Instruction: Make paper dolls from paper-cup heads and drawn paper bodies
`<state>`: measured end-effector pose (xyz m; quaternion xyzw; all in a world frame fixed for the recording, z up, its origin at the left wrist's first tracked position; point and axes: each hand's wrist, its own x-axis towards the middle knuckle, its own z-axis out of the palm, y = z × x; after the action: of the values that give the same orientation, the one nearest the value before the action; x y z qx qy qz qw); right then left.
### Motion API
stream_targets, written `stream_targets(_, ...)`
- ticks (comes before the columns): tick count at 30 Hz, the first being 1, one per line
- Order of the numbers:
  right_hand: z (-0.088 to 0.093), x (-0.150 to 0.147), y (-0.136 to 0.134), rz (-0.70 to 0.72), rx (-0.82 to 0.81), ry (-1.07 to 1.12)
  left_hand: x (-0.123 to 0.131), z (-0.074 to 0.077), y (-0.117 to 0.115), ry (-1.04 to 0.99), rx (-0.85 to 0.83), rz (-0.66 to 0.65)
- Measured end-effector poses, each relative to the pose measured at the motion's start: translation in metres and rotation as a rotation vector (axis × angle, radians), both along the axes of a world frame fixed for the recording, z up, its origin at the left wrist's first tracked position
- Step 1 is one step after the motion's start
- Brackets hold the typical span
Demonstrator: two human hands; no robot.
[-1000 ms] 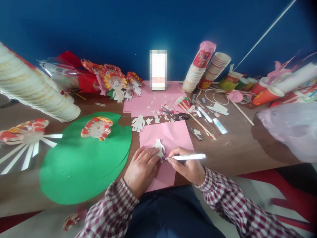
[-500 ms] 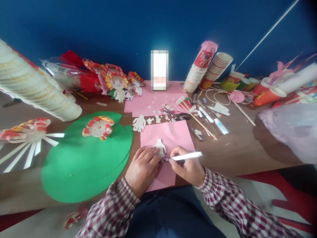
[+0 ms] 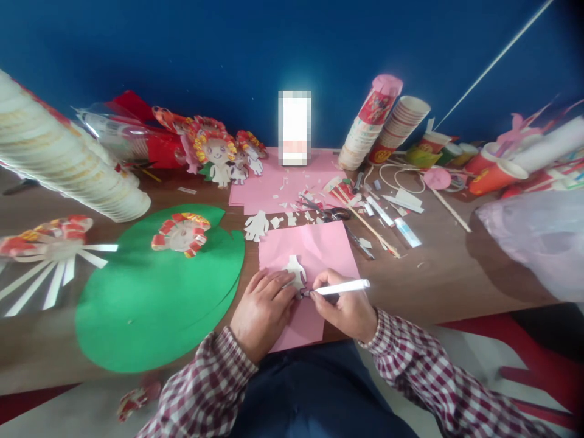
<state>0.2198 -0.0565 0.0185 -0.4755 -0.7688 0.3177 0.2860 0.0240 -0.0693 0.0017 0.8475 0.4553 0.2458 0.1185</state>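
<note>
A white paper cutout [image 3: 295,265] shaped like a small body lies on a sheet of pink paper [image 3: 319,243]. My left hand [image 3: 267,307] is laid flat over the cutout's left and lower part, fingers stretched out, pressing it to the sheet. Between the fingertips and thumb of my right hand [image 3: 344,307] is a white marker pen [image 3: 344,286]. Its tip meets the cutout's lower right edge, where a dark purple line shows. The lower end of the cutout is hidden by my left fingers.
Left lies a green paper leaf [image 3: 159,310] bearing a paper-cup head [image 3: 182,234]. Scissors [image 3: 335,213], pens and paper scraps [image 3: 292,218] are beyond the pink sheet. Cup stacks [image 3: 369,125] stand at the back, another [image 3: 68,146] leans at left. A blurred bright screen [image 3: 294,125] faces me.
The marker's back end has tipped slightly left while its tip stays at the cutout's edge. My left hand holds its place.
</note>
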Motion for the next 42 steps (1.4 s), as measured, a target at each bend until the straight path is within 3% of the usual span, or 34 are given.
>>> stream_targets(42, 0.0016, -0.0019, 0.0010, 0.016, 0.042, -0.020, -0.0013, 0.0001, 0.0005, -0.012, 0.010, -0.005)
